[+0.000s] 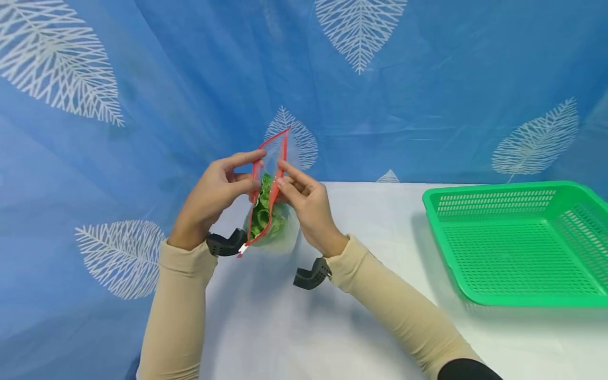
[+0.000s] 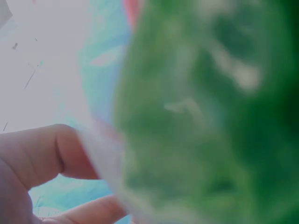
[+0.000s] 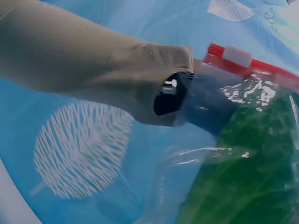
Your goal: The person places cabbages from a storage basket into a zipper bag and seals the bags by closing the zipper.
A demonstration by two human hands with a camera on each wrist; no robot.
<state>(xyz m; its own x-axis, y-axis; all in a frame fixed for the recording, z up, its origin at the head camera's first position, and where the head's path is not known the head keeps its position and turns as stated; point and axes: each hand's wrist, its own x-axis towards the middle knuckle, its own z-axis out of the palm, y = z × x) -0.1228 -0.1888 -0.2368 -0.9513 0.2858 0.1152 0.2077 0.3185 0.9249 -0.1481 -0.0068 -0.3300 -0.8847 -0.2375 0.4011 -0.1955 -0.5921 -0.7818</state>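
A clear slider bag [image 1: 285, 244] with red zipper edges stands upright in the head view, its mouth spread apart. Leafy greens [image 1: 261, 215] lie inside and show through the plastic, and also fill much of the left wrist view, blurred. At the near end of the zipper sits a white slider [image 1: 243, 248]. My left hand [image 1: 209, 190] pinches the bag's left edge between thumb and fingers. On the opposite edge, my right hand [image 1: 311, 206] grips the red strip with thumb and forefinger. The right wrist view shows the greens [image 3: 247, 154] behind shiny plastic.
A green plastic basket [image 1: 453, 274] with slotted walls stands on the white tabletop [image 1: 361, 311] to the right. Blue cloth [image 1: 427, 79] with white leaf prints hangs behind and to the left. A black camera mount sits at each wrist.
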